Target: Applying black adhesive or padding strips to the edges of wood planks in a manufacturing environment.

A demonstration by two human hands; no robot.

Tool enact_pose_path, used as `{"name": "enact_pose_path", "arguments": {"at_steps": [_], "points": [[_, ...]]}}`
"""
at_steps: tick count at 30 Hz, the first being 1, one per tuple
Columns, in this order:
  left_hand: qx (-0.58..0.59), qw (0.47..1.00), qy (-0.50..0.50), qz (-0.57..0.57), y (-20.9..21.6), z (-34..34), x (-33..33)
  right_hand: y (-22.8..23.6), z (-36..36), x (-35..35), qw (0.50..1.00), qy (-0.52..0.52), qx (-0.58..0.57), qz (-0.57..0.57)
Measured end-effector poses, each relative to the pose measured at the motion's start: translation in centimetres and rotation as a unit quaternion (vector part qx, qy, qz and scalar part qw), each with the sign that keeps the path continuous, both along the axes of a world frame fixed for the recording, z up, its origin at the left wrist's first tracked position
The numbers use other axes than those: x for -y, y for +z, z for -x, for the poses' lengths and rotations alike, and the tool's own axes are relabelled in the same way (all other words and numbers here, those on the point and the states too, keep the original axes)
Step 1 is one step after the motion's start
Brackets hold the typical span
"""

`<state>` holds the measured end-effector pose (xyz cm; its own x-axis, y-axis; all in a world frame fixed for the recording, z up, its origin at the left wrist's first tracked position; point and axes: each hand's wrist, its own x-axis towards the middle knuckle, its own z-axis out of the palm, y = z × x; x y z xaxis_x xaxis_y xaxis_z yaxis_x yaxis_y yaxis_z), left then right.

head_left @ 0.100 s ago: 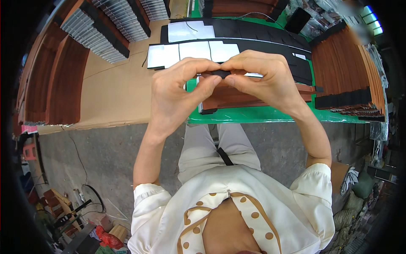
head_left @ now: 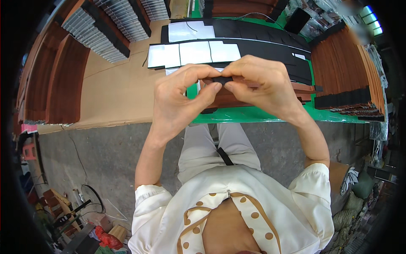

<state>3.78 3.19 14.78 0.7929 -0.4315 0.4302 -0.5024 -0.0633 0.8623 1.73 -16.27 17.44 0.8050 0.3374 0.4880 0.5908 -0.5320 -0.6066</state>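
Observation:
Between my two hands is a small black strip (head_left: 222,79), pinched at both ends by fingertips and thumbs. My left hand (head_left: 174,89) grips its left end, and my right hand (head_left: 264,84) grips its right end; the two index fingertips nearly meet above it. Below the hands lie reddish-brown panels (head_left: 230,99) with black ends, partly covered by my fingers. Just beyond, black sheets (head_left: 270,51) lie across the table, with white backing paper (head_left: 194,53) showing on their left part. What exactly the black strip is cannot be made out.
Brown cardboard (head_left: 114,93) covers the table's left side, green sheeting (head_left: 253,115) its right. Stacked reddish-brown panels stand at the left (head_left: 65,84) and right (head_left: 344,67). A black phone-like slab (head_left: 297,20) rests at the back right. Tools and a red bag (head_left: 108,238) lie on the floor.
Both hands have come slightly down toward me with the black strip between them. More of the white paper shows behind them, and less of the panels' left end.

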Motion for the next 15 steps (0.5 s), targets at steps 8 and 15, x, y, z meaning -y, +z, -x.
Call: {"name": "enact_pose_path", "arguments": {"at_steps": [8, 15], "points": [[-0.02, 0.999, 0.032, 0.028, -4.2, -0.3, -0.7, -2.4, 0.8, 0.3, 0.997, -0.062, -0.031, -0.032], [-0.048, 0.997, 0.063, -0.003, -5.7, -0.1, 0.8, -3.1, 0.3, 0.1, 0.997, -0.068, -0.02, 0.016]]}}
